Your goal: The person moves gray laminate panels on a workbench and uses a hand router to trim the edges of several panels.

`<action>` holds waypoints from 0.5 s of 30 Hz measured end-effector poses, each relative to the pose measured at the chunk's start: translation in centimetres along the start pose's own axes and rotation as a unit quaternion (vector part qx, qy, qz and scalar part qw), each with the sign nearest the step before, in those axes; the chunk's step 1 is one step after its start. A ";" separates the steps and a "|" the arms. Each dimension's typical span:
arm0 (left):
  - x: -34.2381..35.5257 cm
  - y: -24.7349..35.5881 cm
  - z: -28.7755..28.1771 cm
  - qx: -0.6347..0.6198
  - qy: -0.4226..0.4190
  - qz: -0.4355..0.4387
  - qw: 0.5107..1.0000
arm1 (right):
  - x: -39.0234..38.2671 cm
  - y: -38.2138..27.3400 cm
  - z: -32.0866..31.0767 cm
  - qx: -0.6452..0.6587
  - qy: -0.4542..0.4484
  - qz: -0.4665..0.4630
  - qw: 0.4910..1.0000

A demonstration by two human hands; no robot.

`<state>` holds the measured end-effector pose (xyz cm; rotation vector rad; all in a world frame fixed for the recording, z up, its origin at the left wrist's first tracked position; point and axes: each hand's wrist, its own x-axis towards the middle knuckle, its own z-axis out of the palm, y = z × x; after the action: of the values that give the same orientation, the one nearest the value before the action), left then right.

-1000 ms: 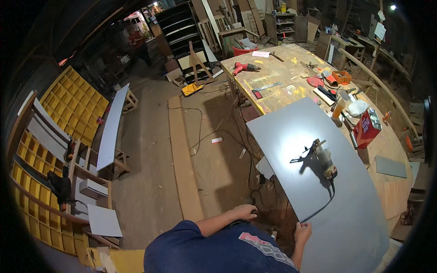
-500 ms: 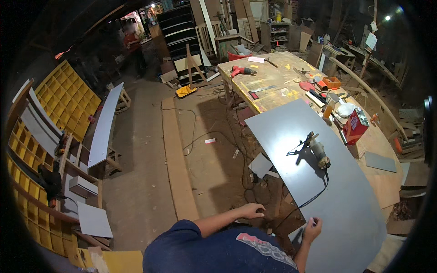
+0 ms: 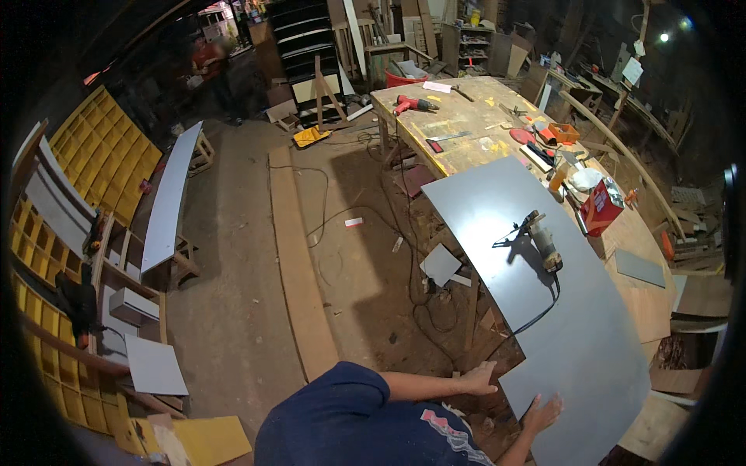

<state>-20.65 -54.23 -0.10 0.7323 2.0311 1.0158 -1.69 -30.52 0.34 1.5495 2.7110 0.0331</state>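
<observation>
A large grey panel (image 3: pixel 590 349) lies over the near part of the workbench, its left edge stepping outward near my hands. My right hand (image 3: pixel 542 415) rests on that panel close to this edge, fingers spread, holding nothing. Just left of the edge is my left hand (image 3: pixel 476 379), fingers stretched toward the panel and also holding nothing; whether it touches the panel I cannot tell. Farther up on the panel lies a corded power tool (image 3: pixel 545 246) with a cylindrical body and a black bracket, like a trim router. Its black cord (image 3: pixel 536 335) runs over the left edge.
The wooden workbench (image 3: pixel 466 109) bears a red heat gun (image 3: pixel 406 104), a red can (image 3: pixel 601 208) and an orange box (image 3: pixel 563 133). Cords trail across the floor beside a long brown board (image 3: pixel 299 295). A white panel (image 3: pixel 172 198) and yellow gridded frames (image 3: pixel 101 147) stand left. A person (image 3: pixel 208 62) stands far left.
My left hand has moved right toward the panel edge and straightened its fingers. My right hand has gone from curled fingers to spread on the panel. The view has shifted slightly.
</observation>
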 end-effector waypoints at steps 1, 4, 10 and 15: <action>-0.1 1.1 0.1 -0.010 0.014 -0.029 0.999 | 0.4 0.9 -0.7 0.000 -0.004 0.002 1.000; 1.4 -2.7 3.1 0.018 0.130 0.045 0.990 | 0.4 0.3 -3.3 -0.037 -0.050 0.067 0.996; 1.6 1.0 5.3 -0.052 0.128 0.010 0.990 | 4.1 14.7 2.1 -0.099 0.183 0.124 0.970; 0.8 2.9 7.9 -0.081 0.249 -0.038 0.964 | 5.5 34.7 5.0 -0.105 0.188 0.093 0.972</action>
<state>-14.25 -48.82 -1.25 0.3265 2.3351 1.4080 25.58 -8.14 -3.74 1.8848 2.6864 0.6577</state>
